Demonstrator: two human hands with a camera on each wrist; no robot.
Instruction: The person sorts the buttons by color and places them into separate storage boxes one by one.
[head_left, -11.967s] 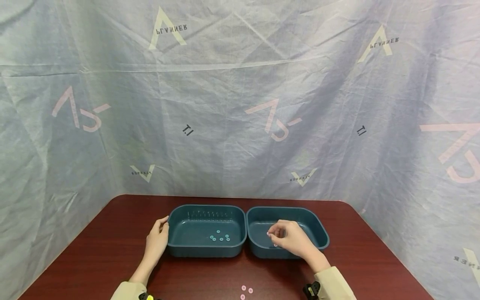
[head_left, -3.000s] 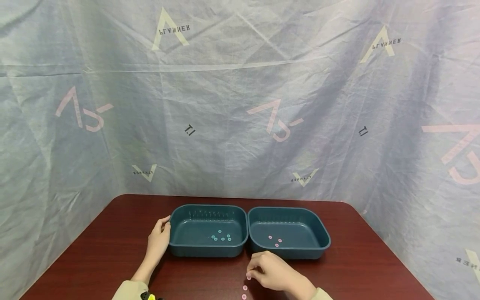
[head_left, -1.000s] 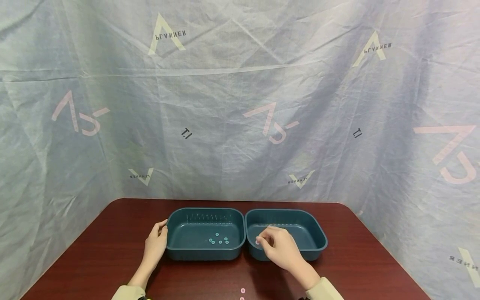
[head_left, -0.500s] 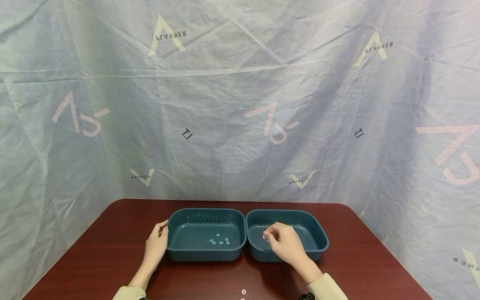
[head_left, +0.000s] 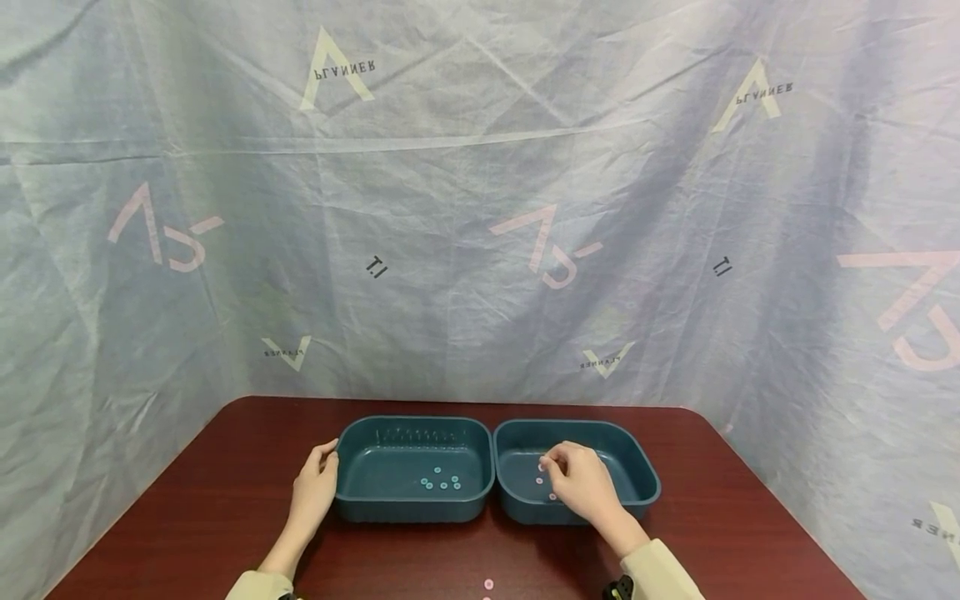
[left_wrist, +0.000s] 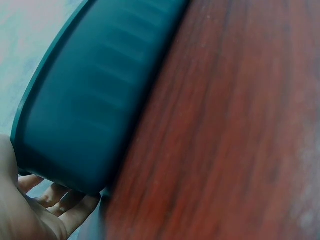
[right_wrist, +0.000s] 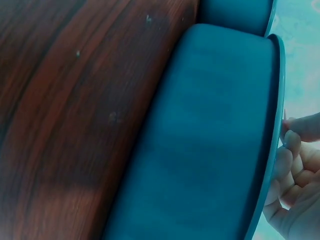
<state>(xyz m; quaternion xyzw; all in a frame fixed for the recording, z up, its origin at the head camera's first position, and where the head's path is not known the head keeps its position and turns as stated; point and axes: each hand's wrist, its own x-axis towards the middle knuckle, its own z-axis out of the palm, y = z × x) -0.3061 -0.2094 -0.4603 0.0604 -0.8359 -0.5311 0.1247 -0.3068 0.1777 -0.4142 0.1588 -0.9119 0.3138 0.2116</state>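
Observation:
My right hand (head_left: 583, 482) reaches over the right blue-green tray (head_left: 652, 492), pinching a small pink button (head_left: 542, 467) between thumb and fingertips. In the right wrist view the curled fingers (right_wrist: 292, 142) show just beyond the tray's rim, with a thin pink edge at their tips. Below the hand, pink buttons (head_left: 539, 481) lie on the tray floor, partly hidden by it. My left hand (head_left: 313, 485) rests against the left end of the left tray (head_left: 408, 510). The left wrist view shows its fingers (left_wrist: 75, 215) loosely bent along the tray's outer wall.
Several teal buttons (head_left: 444, 485) lie in the left tray. Two pink buttons (head_left: 489, 584) are on the dark red table (head_left: 420, 558) near its front, one cut by the frame edge. The trays stand side by side. A printed grey cloth (head_left: 450, 333) hangs behind.
A pink button has left the table between three seconds and one second ago. My right hand has carried it over the right tray, lately shifting slightly right. The left hand has stayed put.

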